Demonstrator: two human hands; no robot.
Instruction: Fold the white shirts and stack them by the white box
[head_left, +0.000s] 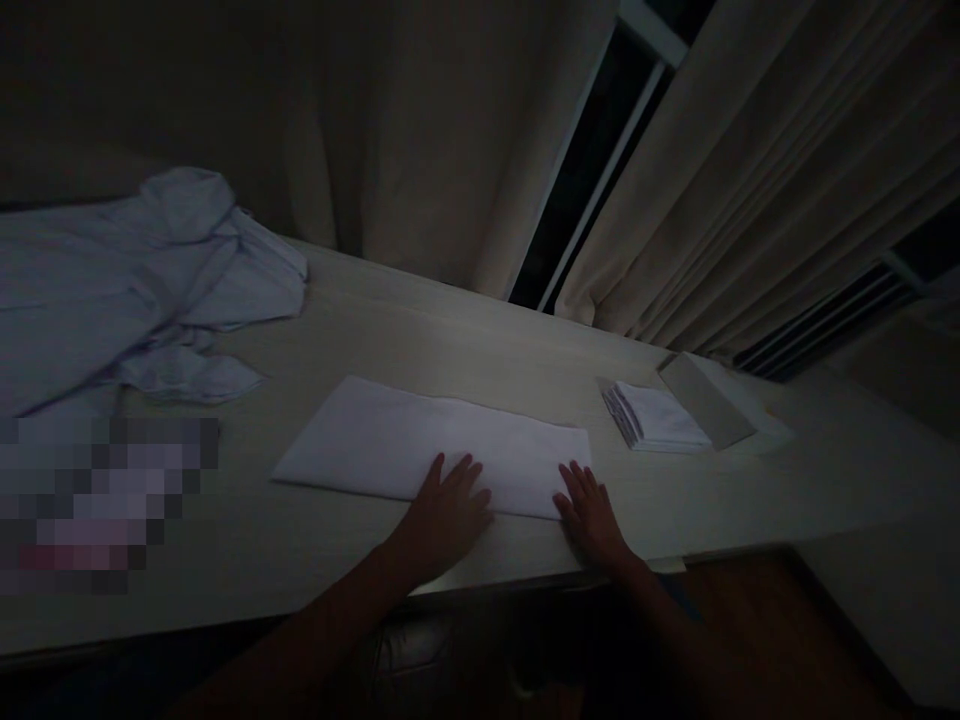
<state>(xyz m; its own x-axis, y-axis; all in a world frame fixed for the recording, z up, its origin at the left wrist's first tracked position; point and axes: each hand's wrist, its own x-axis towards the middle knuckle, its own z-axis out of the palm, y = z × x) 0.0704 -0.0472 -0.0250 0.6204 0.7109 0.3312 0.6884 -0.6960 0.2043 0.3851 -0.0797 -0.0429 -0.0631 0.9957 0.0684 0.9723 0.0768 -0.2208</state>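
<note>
Seen from the head camera, in very dim light, a pale wooden table (315, 560) runs across the middle of the frame from lower left to right, and on it, just left of centre, lies a white folded cloth (420, 445), a long flat rectangle stretched from centre left toward centre right. The left hand (442, 515), low in the frame at the centre, lies flat and released with its fingers spread, the fingertips resting on the near edge of the cloth and the palm on the bare table just below it. The right hand (589, 515), a little to its right, is likewise laid open and flat, fingers spread on the cloth's lower right corner, grasping nothing. Both forearms come up from the bottom edge of the frame. To the right of the cloth, apart from it, sits a small stack of folded white cloths (654, 417), and just beside that stack, further right, a flat grey card-like piece (706, 400) lies on a sheet of white paper (757, 420). In the upper left of the frame a crumpled pale garment (135, 280) is heaped on the table. Beige curtains (787, 170) hang across the top, parted at centre over a dark window (600, 150). No brand, label or writing can be read anywhere
</note>
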